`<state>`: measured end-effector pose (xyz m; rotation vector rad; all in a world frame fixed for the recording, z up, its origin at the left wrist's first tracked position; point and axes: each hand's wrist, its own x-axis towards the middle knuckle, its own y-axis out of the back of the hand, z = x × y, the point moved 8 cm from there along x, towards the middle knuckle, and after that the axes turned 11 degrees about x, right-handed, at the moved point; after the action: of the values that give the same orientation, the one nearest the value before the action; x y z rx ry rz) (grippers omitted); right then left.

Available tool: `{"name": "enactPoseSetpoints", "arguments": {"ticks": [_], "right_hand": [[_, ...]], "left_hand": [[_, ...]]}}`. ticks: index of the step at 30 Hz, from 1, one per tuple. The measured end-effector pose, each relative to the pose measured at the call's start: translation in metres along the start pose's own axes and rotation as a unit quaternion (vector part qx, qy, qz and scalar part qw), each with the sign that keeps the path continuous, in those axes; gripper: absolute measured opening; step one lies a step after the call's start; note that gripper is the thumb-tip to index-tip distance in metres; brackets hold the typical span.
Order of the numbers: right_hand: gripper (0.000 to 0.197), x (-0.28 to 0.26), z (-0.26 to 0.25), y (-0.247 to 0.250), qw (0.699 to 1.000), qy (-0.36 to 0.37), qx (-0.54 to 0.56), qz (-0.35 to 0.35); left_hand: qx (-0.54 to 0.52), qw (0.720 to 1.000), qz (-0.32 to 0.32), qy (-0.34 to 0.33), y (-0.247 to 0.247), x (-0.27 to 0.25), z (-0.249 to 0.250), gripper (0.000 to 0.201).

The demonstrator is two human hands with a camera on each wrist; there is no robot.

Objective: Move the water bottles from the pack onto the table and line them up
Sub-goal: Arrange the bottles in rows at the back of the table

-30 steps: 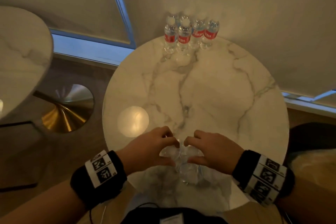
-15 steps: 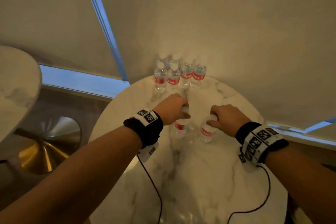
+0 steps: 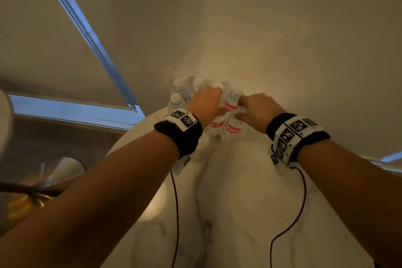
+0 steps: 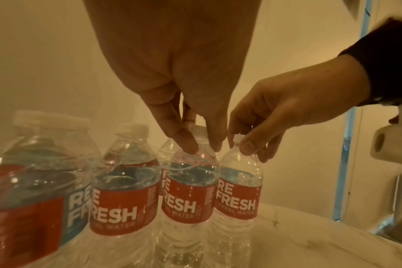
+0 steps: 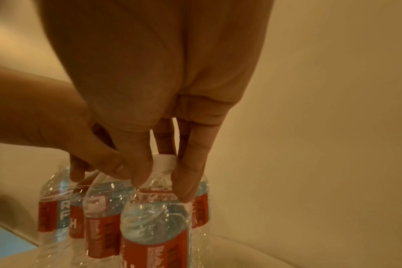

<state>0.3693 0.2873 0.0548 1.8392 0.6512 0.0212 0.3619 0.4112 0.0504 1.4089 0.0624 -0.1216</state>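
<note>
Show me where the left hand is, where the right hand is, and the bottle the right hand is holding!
left hand (image 3: 205,102), head view, back of the hand.
right hand (image 3: 258,107), head view, back of the hand.
bottle (image 5: 158,252), right wrist view, red label.

table (image 3: 239,202): white marble | on it: upright btls (image 4: 124,199), clustered far edge

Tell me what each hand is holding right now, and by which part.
Left hand and right hand each pinch a water bottle at its capped neck.

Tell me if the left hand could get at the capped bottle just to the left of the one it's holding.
Probably yes: the left hand pinches a bottle's neck, and the neighbouring bottle stands beside it, cap uncovered. It must let go first.
</note>
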Motion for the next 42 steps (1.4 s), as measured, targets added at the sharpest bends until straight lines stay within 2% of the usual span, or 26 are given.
{"name": "enactPoseSetpoints", "arguments": {"ticks": [7,11,14,16,18,22,25,27,31,34,36,38,42], "right_hand": [[0.04,0.024,-0.001,-0.004,1.0,0.016,-0.016,0.015],[0.043,0.023,0.003,-0.008,1.0,0.015,-0.011,0.017],[0.057,0.015,0.006,-0.004,1.0,-0.002,0.01,0.007],[0.068,0.003,0.006,0.001,1.0,-0.005,0.012,0.01],[0.07,-0.017,0.004,0.007,1.0,-0.004,0.001,0.011],[0.056,-0.086,-0.002,0.008,1.0,0.021,-0.018,-0.013],[0.046,-0.16,-0.003,-0.007,0.997,0.051,-0.006,-0.048],[0.038,-0.21,-0.002,-0.025,0.995,0.068,0.006,-0.077],[0.03,-0.31,-0.005,-0.072,0.985,0.084,0.037,-0.149],[0.044,-0.367,-0.012,-0.108,0.972,0.101,0.057,-0.204],[0.055,-0.394,-0.017,-0.132,0.96,0.113,0.077,-0.245],[0.055,-0.412,-0.021,-0.151,0.951,0.118,0.093,-0.271],[0.053,-0.423,-0.023,-0.176,0.96,0.131,0.063,-0.239]], "left_hand": [[0.023,0.999,0.038,-0.008,-0.01,0.01,-0.012,0.039],[0.055,0.998,0.033,-0.012,-0.012,0.011,-0.008,0.045],[0.06,0.998,0.012,-0.013,-0.005,0.007,-0.005,0.05],[0.045,0.999,0.012,-0.012,0.002,-0.002,-0.004,0.046],[0.017,0.999,0.032,-0.008,0.012,-0.018,-0.005,0.039],[-0.014,0.997,0.074,-0.031,0.026,-0.078,-0.001,0.036],[-0.024,0.994,0.073,-0.078,0.024,-0.147,0.014,0.035],[-0.026,0.993,0.037,-0.113,0.016,-0.199,0.03,0.033],[-0.063,0.981,-0.079,-0.165,-0.015,-0.306,0.065,0.034],[-0.078,0.965,-0.15,-0.202,-0.04,-0.369,0.085,0.037],[-0.099,0.953,-0.183,-0.221,-0.053,-0.4,0.094,0.041],[-0.112,0.944,-0.201,-0.235,-0.064,-0.421,0.101,0.044],[-0.086,0.936,-0.207,-0.273,-0.082,-0.443,0.112,0.049]]}}
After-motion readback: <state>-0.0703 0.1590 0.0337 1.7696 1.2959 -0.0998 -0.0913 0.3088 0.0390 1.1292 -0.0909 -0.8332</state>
